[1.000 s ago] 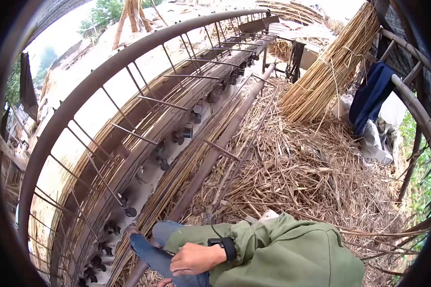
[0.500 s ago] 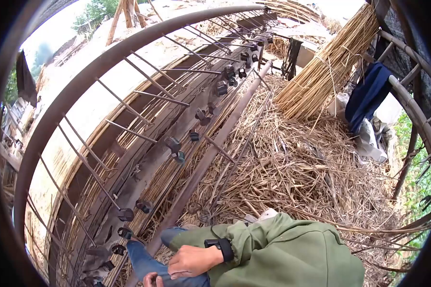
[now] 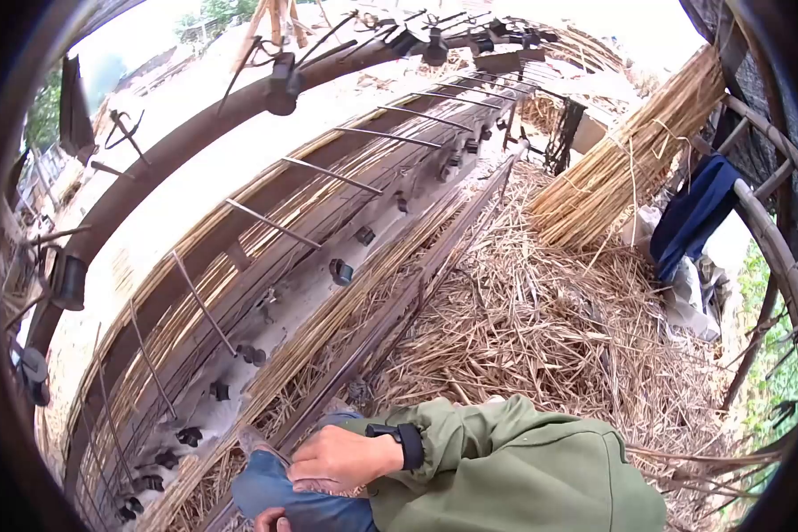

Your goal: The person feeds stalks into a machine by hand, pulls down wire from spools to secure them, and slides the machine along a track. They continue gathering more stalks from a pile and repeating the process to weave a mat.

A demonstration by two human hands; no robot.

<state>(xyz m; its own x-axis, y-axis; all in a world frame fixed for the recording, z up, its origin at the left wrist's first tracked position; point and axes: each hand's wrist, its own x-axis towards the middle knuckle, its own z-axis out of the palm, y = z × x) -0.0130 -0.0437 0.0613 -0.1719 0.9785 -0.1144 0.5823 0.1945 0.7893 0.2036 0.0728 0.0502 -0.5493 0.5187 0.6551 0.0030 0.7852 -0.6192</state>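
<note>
My right hand, in a green sleeve with a black wristband, lies over my bent knee in blue jeans. Its fingers are curled and close together, and whatever may be in them is hidden. Only curled fingers of my left hand show at the bottom edge, against the jeans; their grip is mostly out of view. Just beyond my knee runs a long brown bar. Past it, dark small pieces sit along a pale strip, with thin metal rods crossing above.
A big curved pipe arches across the left, with black clamp-like parts standing on it. Loose straw covers the ground at right. A tied reed bundle leans near a dark blue cloth hung on a ladder-like frame.
Several rods with dark ends, which pointed inward from the curved pipe, now stick up and outward from it. My right hand has shifted slightly left and up, and the view has moved slightly.
</note>
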